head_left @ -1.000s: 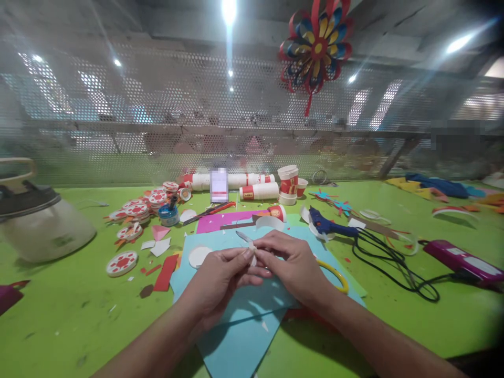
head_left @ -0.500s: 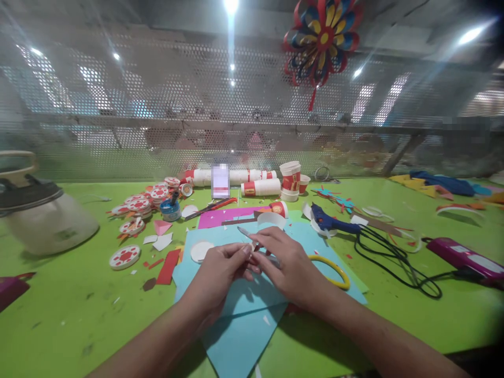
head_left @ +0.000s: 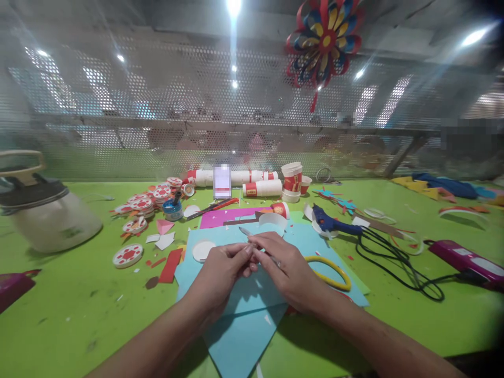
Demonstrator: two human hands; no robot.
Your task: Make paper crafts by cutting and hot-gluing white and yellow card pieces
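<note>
In the head view, the left hand (head_left: pixel 222 273) and right hand (head_left: pixel 289 265) meet at the fingertips over the blue paper (head_left: pixel 236 331), each pinched narrow; what lies between them is too small to make out. Yellow-handled scissors (head_left: pixel 342 272) show to the right of the right hand, their blade pointing far left past its fingertips; whether it grips them, I cannot tell. A white disc (head_left: pixel 202 250) lies just left.

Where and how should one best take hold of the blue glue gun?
I would grip the handle of the glue gun, coming down from above on its right side. The gun seems to lie flat, and this slim part points rightward, away from the wider body. The black cord leaves near that end.
</note>
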